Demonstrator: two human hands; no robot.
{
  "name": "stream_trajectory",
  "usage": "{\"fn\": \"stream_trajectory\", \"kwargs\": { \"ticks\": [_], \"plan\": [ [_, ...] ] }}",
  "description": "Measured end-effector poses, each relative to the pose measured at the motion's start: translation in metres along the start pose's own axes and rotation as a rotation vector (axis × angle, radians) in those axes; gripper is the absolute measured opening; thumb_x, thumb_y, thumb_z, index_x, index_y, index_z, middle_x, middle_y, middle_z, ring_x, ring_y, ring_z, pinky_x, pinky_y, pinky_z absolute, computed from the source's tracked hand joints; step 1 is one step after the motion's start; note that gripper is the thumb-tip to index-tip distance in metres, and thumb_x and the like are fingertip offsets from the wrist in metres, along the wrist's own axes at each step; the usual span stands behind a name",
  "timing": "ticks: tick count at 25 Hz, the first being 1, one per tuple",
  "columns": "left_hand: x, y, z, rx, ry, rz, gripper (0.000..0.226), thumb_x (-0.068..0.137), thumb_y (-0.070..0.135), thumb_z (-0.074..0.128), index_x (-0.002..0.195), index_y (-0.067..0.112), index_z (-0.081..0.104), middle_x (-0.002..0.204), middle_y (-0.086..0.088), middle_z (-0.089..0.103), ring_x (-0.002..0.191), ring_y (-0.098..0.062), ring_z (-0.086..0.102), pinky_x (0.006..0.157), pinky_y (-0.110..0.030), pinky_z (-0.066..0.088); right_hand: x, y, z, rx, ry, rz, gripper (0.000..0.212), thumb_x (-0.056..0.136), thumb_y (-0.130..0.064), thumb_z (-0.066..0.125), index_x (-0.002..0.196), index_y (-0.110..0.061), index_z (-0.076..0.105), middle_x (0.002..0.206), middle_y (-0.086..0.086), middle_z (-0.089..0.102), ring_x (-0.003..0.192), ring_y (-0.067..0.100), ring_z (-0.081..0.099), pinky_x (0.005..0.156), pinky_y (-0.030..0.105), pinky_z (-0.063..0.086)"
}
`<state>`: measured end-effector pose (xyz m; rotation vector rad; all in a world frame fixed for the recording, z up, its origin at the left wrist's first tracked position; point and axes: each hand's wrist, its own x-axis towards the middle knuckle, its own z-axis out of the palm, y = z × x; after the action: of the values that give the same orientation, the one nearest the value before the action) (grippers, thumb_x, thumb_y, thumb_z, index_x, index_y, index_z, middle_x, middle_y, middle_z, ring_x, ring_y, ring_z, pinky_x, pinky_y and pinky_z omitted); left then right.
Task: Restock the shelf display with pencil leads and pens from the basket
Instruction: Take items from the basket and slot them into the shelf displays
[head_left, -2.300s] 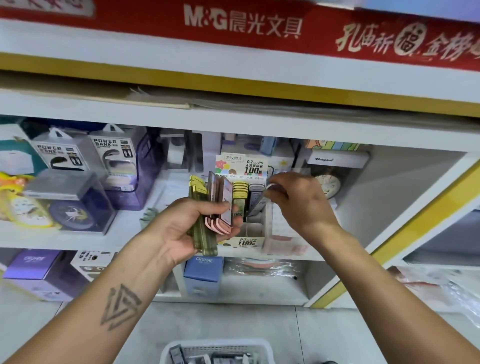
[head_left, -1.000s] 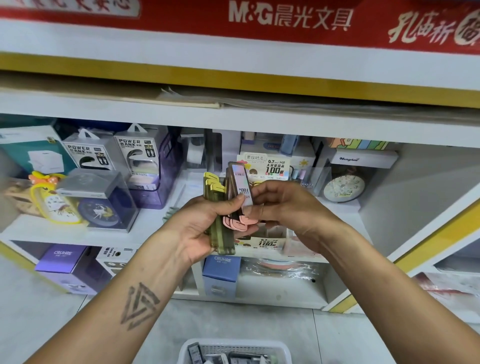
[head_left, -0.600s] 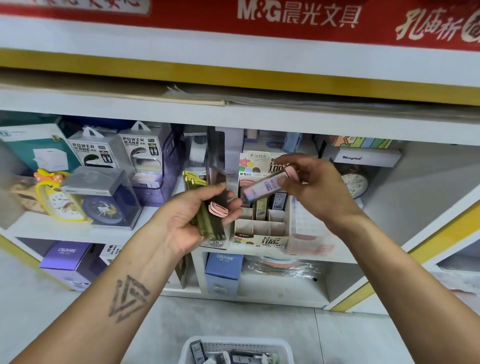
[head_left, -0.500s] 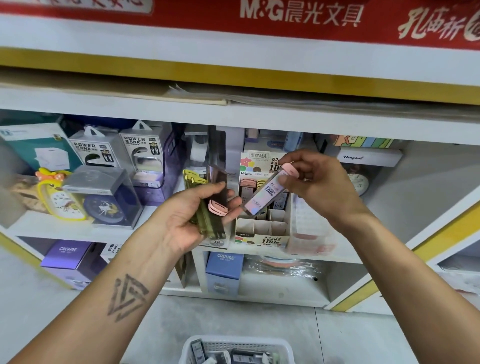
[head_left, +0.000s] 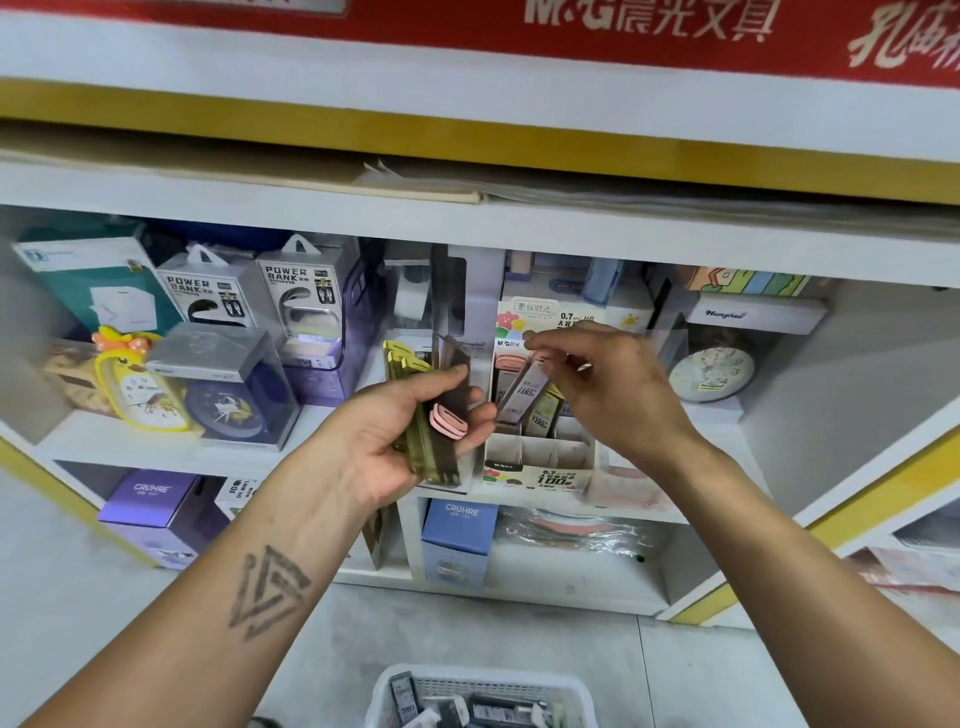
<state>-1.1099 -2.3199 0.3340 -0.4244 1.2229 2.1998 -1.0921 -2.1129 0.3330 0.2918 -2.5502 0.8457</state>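
The left hand (head_left: 384, 447) grips spare lead cases (head_left: 434, 415) as stock while the right hand (head_left: 608, 384) pinches one pink-capped case (head_left: 522, 392), tilted toward the display box (head_left: 535, 457) slots.

A white shelving unit (head_left: 519, 228) with yellow edge trim (head_left: 467, 150) fills the view, topped by a red sign band (head_left: 675, 31) with pale lettering, and flat papers (head_left: 623, 192) lie in the narrow gap under the yellow strip. Its upper shelf carries boxed goods — two power bank boxes (head_left: 249, 291), a yellow duck-shaped clock (head_left: 130, 384), a blue clock in a clear case (head_left: 228, 395) and a pale round clock (head_left: 711, 369) at the right — while purple boxes (head_left: 156, 509) and a blue box (head_left: 457, 540) sit on the level below. The floor (head_left: 519, 634) is pale grey tile under soft, even light.
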Motion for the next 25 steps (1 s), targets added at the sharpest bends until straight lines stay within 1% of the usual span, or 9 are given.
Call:
{"fn": "stream_trajectory", "kwargs": {
  "ticks": [3,7,11,13,14,16,19,22,25],
  "plan": [
    [-0.002,0.001,-0.003,-0.026,-0.003,-0.006,0.024,0.088,0.010,0.065,0.106,-0.005,0.066,0.092,-0.024,0.071,0.073,-0.034,0.073,0.063,-0.046,0.062,0.002,-0.005,0.009,-0.117,0.045,-0.133,0.025,0.093,-0.006,0.065,0.117,-0.012,0.072,0.104,0.005,0.074,0.095,0.022,0.069,0.085,0.036,0.054],
    [-0.004,0.003,-0.007,-0.040,-0.027,-0.008,0.031,0.092,0.008,0.059,0.118,-0.006,0.062,0.100,-0.026,0.071,0.078,-0.037,0.074,0.065,-0.049,0.061,0.002,-0.005,0.020,-0.239,0.008,-0.126,0.010,0.095,-0.008,0.062,0.105,-0.009,0.062,0.084,0.009,0.068,0.074,0.034,0.062,0.062,0.044,0.053],
    [-0.005,0.002,-0.006,-0.022,-0.062,-0.023,0.032,0.092,0.006,0.059,0.121,-0.007,0.060,0.109,-0.027,0.070,0.083,-0.039,0.073,0.065,-0.052,0.061,0.005,-0.003,0.024,-0.330,0.004,-0.131,0.017,0.090,0.002,0.061,0.100,-0.003,0.073,0.102,0.010,0.070,0.093,0.031,0.066,0.074,0.043,0.057],
    [-0.005,0.001,-0.006,-0.004,-0.090,-0.028,0.033,0.087,0.004,0.061,0.118,-0.008,0.061,0.109,-0.027,0.070,0.087,-0.039,0.073,0.070,-0.055,0.060,0.007,-0.005,0.025,-0.214,0.054,-0.060,0.018,0.092,-0.003,0.060,0.102,-0.007,0.075,0.099,0.007,0.072,0.089,0.024,0.067,0.079,0.036,0.055],
    [-0.006,0.000,-0.005,0.008,-0.108,-0.029,0.035,0.083,0.004,0.063,0.116,-0.008,0.061,0.108,-0.027,0.071,0.089,-0.039,0.073,0.072,-0.056,0.059,0.007,-0.008,0.025,-0.107,0.053,0.017,0.016,0.094,-0.010,0.061,0.100,-0.012,0.075,0.092,0.003,0.073,0.082,0.019,0.066,0.075,0.031,0.053],
    [-0.006,-0.003,-0.004,0.032,-0.142,-0.027,0.039,0.076,0.004,0.066,0.113,-0.007,0.063,0.107,-0.026,0.071,0.091,-0.040,0.072,0.072,-0.056,0.059,0.007,-0.014,0.023,0.200,-0.061,0.252,0.014,0.096,-0.024,0.064,0.091,-0.018,0.075,0.077,-0.004,0.073,0.068,0.009,0.064,0.063,0.023,0.047],
    [-0.005,-0.005,0.000,0.053,-0.158,-0.001,0.040,0.077,0.003,0.067,0.115,-0.008,0.064,0.109,-0.030,0.069,0.095,-0.043,0.070,0.071,-0.056,0.059,0.005,-0.023,0.018,0.622,-0.316,0.530,0.018,0.088,-0.029,0.076,0.093,-0.012,0.074,0.077,-0.001,0.075,0.065,0.005,0.069,0.053,0.015,0.044],
    [-0.004,-0.007,0.002,0.071,-0.125,0.040,0.041,0.078,-0.001,0.068,0.118,-0.009,0.063,0.108,-0.031,0.069,0.093,-0.046,0.070,0.068,-0.058,0.059,0.000,-0.027,0.012,0.770,-0.386,0.598,0.026,0.081,-0.014,0.081,0.100,-0.002,0.067,0.083,0.008,0.074,0.069,0.012,0.070,0.056,0.019,0.051],
    [-0.002,-0.009,0.005,0.044,-0.089,0.060,0.044,0.079,-0.003,0.068,0.122,-0.008,0.059,0.107,-0.030,0.069,0.093,-0.047,0.070,0.067,-0.059,0.058,0.000,-0.025,0.006,0.869,-0.245,0.624,0.018,0.085,0.001,0.073,0.097,-0.004,0.061,0.091,0.014,0.076,0.079,0.024,0.073,0.071,0.033,0.059]
  ]
}}
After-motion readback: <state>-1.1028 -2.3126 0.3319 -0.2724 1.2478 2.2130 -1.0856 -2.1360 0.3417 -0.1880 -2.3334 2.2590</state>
